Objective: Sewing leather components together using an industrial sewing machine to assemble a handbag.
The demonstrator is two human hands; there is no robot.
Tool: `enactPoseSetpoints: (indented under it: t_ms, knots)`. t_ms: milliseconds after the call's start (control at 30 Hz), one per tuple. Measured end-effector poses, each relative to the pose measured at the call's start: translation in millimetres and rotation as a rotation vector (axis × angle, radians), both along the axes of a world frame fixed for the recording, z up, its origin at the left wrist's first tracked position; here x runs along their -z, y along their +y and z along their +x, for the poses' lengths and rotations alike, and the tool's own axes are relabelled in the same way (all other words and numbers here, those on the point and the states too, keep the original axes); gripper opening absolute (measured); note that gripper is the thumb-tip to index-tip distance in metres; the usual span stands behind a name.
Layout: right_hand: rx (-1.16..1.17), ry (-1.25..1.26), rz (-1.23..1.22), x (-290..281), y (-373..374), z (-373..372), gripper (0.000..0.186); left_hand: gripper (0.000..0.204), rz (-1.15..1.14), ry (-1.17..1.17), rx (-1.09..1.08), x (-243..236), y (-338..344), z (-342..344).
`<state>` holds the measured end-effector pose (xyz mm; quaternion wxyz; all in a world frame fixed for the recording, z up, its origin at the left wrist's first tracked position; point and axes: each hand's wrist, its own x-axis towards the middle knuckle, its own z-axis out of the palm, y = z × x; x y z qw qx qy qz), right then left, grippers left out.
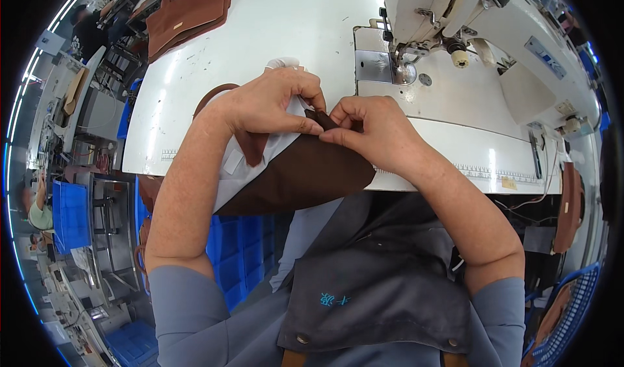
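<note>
A dark brown cloth piece [299,175] with a pale grey-white side [237,172] hangs over the table's front edge toward my lap. My left hand [276,100] pinches its upper edge between thumb and fingers. Close beside it, my right hand [367,130] grips a small folded dark corner of the same cloth. The two thumbs nearly meet at that fold. A reddish-brown strap [252,147] shows under my left wrist, against the pale side. How the strap joins the cloth is hidden by my left hand and forearm.
A white sewing machine [455,22] stands at the right, its metal needle plate [380,68] set in the white table [273,26]. Brown handbag pieces [188,19] lie stacked at the far left. Blue crates [240,256] sit below the table; a blue basket [569,308] is at lower right.
</note>
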<state>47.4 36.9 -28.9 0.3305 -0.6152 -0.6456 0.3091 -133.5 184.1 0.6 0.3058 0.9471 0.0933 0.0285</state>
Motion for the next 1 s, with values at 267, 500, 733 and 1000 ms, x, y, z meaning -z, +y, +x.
enactPoseSetpoints:
  t_ms: [267, 500, 733, 1000]
  knots:
    - [0.011, 0.061, -0.037, 5, -1, 5, 0.022, 0.015, -0.164, -0.046, 0.023, 7, 7, 1]
    - [-0.022, 0.1, -0.091, 5, -3, 7, 0.018, 0.016, -0.305, -0.09, 0.028, 13, 9, 3]
    - [-0.026, 0.161, -0.072, 8, -2, 11, 0.02, 0.017, -0.478, -0.052, -0.03, 17, 9, 3]
    - [0.007, 0.127, 0.001, 8, -3, 6, 0.02, 0.017, -0.432, -0.105, -0.016, 22, 3, 5]
